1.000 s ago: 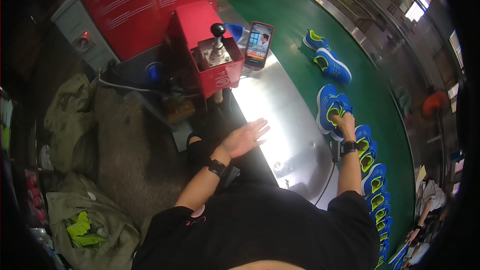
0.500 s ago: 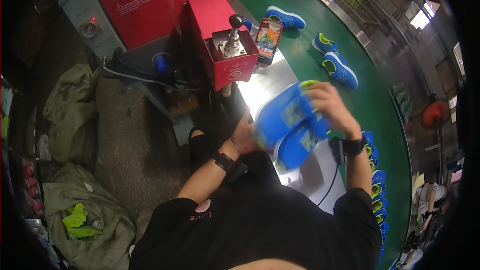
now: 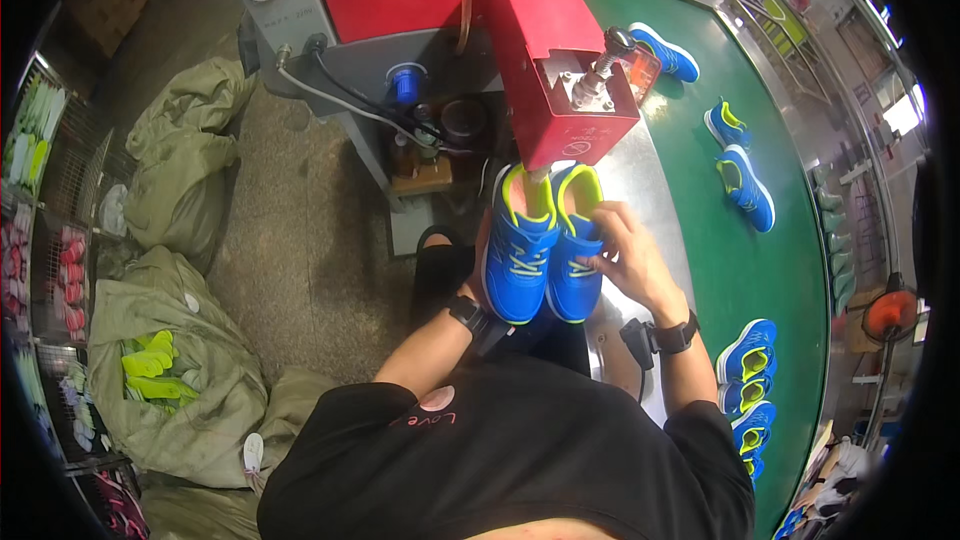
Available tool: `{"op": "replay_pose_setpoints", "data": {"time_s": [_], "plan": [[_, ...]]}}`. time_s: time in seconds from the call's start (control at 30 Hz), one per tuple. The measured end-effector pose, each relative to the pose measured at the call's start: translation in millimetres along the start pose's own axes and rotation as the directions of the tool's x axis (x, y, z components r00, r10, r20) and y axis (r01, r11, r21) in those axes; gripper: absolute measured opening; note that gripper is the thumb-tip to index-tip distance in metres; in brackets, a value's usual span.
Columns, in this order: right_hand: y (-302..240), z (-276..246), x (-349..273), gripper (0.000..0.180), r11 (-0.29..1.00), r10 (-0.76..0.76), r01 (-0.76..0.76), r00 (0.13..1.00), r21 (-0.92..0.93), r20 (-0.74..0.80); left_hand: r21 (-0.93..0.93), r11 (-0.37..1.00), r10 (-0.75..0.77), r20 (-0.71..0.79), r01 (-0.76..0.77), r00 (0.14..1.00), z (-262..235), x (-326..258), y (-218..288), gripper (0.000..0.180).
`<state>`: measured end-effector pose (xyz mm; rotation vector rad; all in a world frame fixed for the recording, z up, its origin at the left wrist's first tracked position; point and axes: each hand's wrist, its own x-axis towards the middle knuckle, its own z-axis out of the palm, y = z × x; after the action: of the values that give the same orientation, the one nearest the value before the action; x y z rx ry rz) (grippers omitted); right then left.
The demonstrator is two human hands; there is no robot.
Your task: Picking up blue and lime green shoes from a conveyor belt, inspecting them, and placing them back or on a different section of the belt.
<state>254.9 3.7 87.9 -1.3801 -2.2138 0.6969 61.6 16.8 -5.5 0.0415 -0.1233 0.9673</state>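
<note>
Two blue sneakers with lime linings stand side by side, toes toward me, heels below the red press head (image 3: 555,70). My left hand (image 3: 477,275) holds the left sneaker (image 3: 520,265) along its outer side, its fingers mostly hidden behind the shoe. A pale post (image 3: 538,185) under the press head reaches down at that shoe's opening; whether it touches the inside I cannot tell. With bent fingers, my right hand (image 3: 635,260) grips the right sneaker (image 3: 575,280) at its strap and collar edge.
A green conveyor (image 3: 700,265) runs along the right, bearing several blue sneakers (image 3: 748,380). Left of me are olive sacks (image 3: 175,410), one holding lime insoles (image 3: 150,365). A wire rack (image 3: 75,270) stands at far left. The press's black knob (image 3: 618,40) sticks up before a phone (image 3: 642,70).
The sneakers have moved from a blurred tilt over the metal plate to an upright stance below the press head. My right hand shifted from the shoes' far end to the strap. The view has turned left.
</note>
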Motion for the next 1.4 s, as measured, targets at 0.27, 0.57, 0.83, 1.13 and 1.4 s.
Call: {"op": "replay_pose_setpoints", "data": {"time_s": [0.27,0.57,0.83,1.13,1.4], "plan": [[-4,-14,-2,0.053,0.996,-0.077,0.082,0.988,0.032,-0.134,-0.073,0.993,-0.09,0.11,0.098,0.99,20,9,8,0.065],[-3,-1,-9,0.048,0.999,-0.03,0.035,0.992,0.036,-0.123,-0.009,0.996,-0.084,0.029,0.085,0.996,-4,-11,1,0.072],[-18,29,25,0.045,0.968,-0.173,0.198,0.972,0.156,-0.161,0.153,0.975,0.162,0.015,-0.162,0.987,12,-21,42,0.063],[-36,25,6,0.049,0.979,-0.192,0.196,0.978,0.047,-0.083,0.173,0.971,0.199,-0.206,-0.165,0.958,-2,-60,30,0.059],[-9,-9,27,0.034,0.969,-0.248,0.248,0.961,0.016,0.119,0.247,0.969,0.071,-0.301,0.006,0.951,17,-36,37,0.051]]}}
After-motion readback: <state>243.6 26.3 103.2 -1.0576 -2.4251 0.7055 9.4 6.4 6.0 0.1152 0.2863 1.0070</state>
